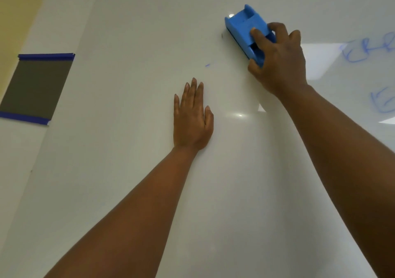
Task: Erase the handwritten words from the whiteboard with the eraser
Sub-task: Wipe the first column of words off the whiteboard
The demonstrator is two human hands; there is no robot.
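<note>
My right hand (280,64) grips a blue eraser (243,24) and presses its dark felt side against the whiteboard (128,171) near the top centre. My left hand (192,119) lies flat on the board below and to the left, fingers together and pointing up, holding nothing. A small blue ink mark (207,65) sits between the two hands. Blue handwritten letters (367,49) show at the right edge, with a second line of writing (382,100) under them, both cut off by the frame.
A grey sheet (35,87) is fixed to the wall left of the board with blue tape along its top and bottom. Yellow wall (19,6) shows at the upper left. Light reflections glare on the board near the right hand.
</note>
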